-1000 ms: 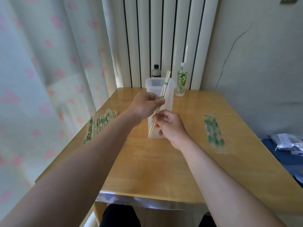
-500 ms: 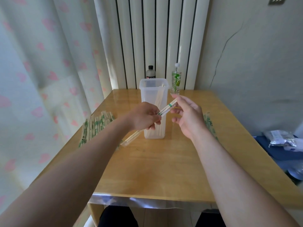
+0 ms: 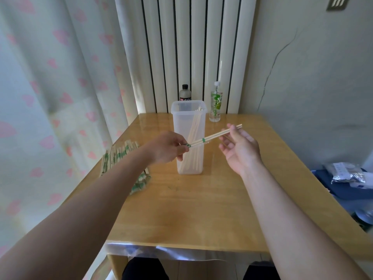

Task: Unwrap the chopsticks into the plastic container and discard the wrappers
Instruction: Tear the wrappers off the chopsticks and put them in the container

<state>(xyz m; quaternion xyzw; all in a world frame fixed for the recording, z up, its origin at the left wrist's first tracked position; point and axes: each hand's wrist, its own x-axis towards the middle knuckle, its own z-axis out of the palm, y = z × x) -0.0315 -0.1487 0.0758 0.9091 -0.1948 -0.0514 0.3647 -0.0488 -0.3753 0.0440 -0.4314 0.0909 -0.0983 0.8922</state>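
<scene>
Right now the left hand (image 3: 167,147) is held above the table (image 3: 201,209), in front of the plastic container (image 3: 179,126). Its fingers are curled tight around one end of a pair of chopsticks (image 3: 214,136). A wrapper (image 3: 203,140) with green print shows on the part of the sticks nearest that hand. The pair slants up and to the right, crossing in front of the container's upper half. The right hand (image 3: 240,150) meets the bare far end, thumb and forefinger closed lightly on the sticks. Its other fingers are spread apart and loose, and the palm is turned up.

The container stands upright and without a lid near the back middle of the table. Several loose chopsticks (image 3: 194,134) lean inside it. A pile of wrapped chopsticks (image 3: 119,154) lies by the table's left edge, partly hidden by the left forearm.

Behind the container stand a dark bottle (image 3: 184,93) and a clear bottle (image 3: 216,104) with a green label, both close to the radiator (image 3: 191,47). A curtain (image 3: 50,77) with pink hearts hangs to the left. Crumpled bags (image 3: 347,174) lie off the table to the right.
</scene>
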